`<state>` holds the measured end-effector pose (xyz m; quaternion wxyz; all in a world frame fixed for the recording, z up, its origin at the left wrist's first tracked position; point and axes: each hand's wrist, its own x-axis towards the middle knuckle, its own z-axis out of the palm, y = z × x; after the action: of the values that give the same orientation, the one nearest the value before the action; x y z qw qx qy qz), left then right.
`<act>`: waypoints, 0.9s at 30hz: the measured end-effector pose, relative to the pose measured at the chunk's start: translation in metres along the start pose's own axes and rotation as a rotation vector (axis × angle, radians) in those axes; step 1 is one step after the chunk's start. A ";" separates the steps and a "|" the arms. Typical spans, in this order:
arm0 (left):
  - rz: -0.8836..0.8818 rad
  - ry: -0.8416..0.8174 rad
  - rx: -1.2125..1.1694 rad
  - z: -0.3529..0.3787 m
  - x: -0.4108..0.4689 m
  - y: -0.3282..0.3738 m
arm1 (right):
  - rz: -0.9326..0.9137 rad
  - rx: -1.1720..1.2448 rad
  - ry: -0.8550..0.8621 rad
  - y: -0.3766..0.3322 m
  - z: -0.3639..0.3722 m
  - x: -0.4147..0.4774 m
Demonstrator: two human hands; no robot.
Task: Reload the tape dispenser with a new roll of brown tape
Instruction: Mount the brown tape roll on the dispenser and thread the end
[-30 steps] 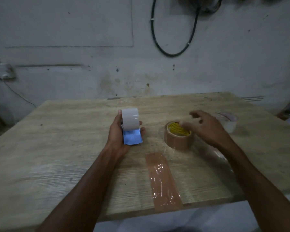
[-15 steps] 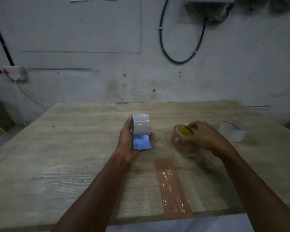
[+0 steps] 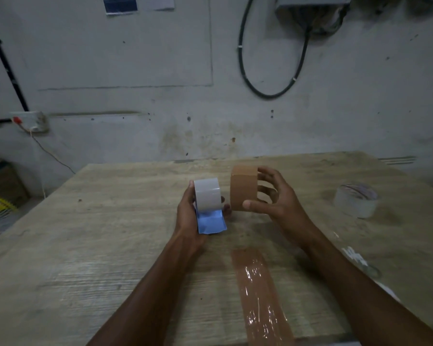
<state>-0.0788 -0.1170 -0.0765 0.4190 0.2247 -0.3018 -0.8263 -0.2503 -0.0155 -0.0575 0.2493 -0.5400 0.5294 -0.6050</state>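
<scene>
My left hand (image 3: 186, 216) grips the tape dispenser (image 3: 208, 203), a white rounded body with a blue base, held above the middle of the wooden table (image 3: 85, 245). Just to its right, my right hand (image 3: 275, 201) holds the brown tape roll (image 3: 243, 188) on edge in the air, thumb under it and fingers behind it. Roll and dispenser sit side by side, a small gap between them.
A strip of brown tape (image 3: 258, 290) is stuck flat on the table near the front edge. A clear tape roll (image 3: 357, 199) lies at the right. A scrap of clear wrapping (image 3: 360, 263) rests near my right forearm. The wall stands close behind the table.
My right hand closed on the brown roll, lifted it off the table and turned it on edge beside the dispenser. The left hand stayed holding the dispenser.
</scene>
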 end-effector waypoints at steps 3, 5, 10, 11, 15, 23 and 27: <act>0.019 0.051 0.012 0.001 0.001 -0.001 | 0.021 0.058 0.002 0.002 -0.001 0.000; 0.020 0.058 -0.081 0.002 0.001 -0.002 | 0.058 0.190 -0.004 0.003 0.002 0.002; 0.084 0.008 -0.015 -0.004 0.003 -0.006 | 0.138 0.284 -0.028 0.002 0.012 0.000; 0.094 0.014 -0.008 -0.003 0.002 -0.006 | 0.152 0.290 -0.039 0.002 0.014 -0.001; 0.056 0.005 0.015 0.001 0.000 -0.006 | 0.197 0.338 -0.085 -0.003 0.020 -0.006; 0.103 0.040 0.170 0.001 -0.001 -0.007 | 0.198 0.308 -0.092 -0.006 0.026 -0.006; 0.166 0.077 0.274 -0.004 0.001 -0.009 | 0.158 0.233 -0.122 -0.004 0.033 -0.007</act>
<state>-0.0822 -0.1152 -0.0863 0.4625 0.2857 -0.4129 -0.7307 -0.2173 -0.0201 -0.0614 0.3887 -0.4997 0.4805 -0.6069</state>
